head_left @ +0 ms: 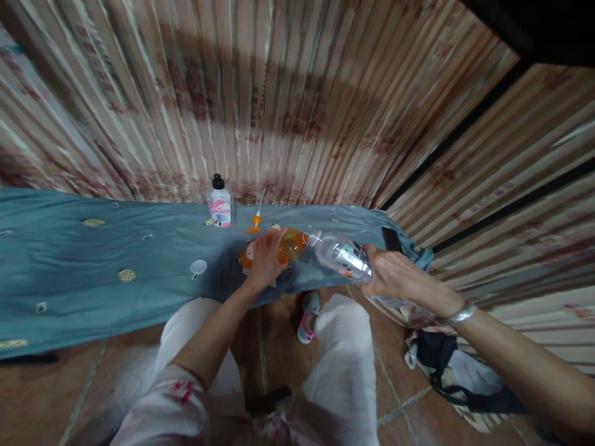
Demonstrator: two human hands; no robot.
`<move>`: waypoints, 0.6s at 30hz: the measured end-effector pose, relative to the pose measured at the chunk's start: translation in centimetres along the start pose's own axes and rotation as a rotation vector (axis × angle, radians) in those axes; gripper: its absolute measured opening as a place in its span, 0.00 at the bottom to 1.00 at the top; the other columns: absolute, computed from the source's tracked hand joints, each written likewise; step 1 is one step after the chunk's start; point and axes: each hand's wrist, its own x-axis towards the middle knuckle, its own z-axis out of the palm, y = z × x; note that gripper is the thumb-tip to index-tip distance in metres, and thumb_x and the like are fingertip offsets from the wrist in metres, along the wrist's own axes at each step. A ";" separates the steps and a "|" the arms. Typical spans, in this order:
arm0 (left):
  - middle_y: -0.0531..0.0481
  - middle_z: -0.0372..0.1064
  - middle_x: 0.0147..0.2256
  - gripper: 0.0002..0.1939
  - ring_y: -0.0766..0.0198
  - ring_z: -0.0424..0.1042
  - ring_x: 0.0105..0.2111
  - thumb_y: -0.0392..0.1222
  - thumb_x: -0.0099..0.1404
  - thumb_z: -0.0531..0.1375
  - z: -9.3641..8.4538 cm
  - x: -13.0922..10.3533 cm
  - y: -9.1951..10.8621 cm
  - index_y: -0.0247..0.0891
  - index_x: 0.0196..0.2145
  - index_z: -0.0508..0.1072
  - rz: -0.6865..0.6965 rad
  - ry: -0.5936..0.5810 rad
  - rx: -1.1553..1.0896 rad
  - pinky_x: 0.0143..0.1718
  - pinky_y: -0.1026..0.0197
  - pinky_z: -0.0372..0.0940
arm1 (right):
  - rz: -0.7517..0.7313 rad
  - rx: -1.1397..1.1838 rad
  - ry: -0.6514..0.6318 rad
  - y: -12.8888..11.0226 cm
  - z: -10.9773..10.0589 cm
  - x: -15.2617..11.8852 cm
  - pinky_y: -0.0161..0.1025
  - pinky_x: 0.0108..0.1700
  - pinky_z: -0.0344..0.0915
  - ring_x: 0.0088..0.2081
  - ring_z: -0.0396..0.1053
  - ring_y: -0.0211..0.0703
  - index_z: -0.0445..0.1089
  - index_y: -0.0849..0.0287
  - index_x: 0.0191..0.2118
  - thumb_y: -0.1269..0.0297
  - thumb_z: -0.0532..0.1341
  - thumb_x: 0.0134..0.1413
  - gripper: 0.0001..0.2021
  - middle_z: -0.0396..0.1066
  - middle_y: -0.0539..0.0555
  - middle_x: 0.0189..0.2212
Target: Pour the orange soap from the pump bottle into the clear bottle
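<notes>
My left hand (267,257) is wrapped round a bottle of orange liquid (292,245), tilted with its neck to the right. A clear plastic bottle (341,255) with a printed label lies nearly level in my right hand (383,269), which grips its base end. The two bottle mouths meet between my hands, above the cloth-covered surface. Just beyond my left hand rests an orange pump top (255,222) with its thin tube. Farther back to the left stands a clear bottle with a pink label and black cap (220,203).
A blue-green patterned cloth (153,248) covers the surface, with a pleated curtain (223,93) behind it. Near the right end lies a dark, flat phone-like object (391,239). A bag (465,371) sits on the tiled floor at right, and my knees are below the front edge.
</notes>
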 end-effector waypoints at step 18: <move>0.39 0.59 0.57 0.40 0.47 0.61 0.57 0.35 0.53 0.63 0.3 0.0 0.0 0.41 0.62 0.54 -0.018 -0.041 -0.015 0.58 0.42 0.56 | 0.016 -0.072 0.030 0.2 0.4 -0.2 0.36 0.23 0.50 0.25 0.73 0.47 0.62 0.67 0.45 0.52 0.57 0.51 0.22 0.74 0.58 0.25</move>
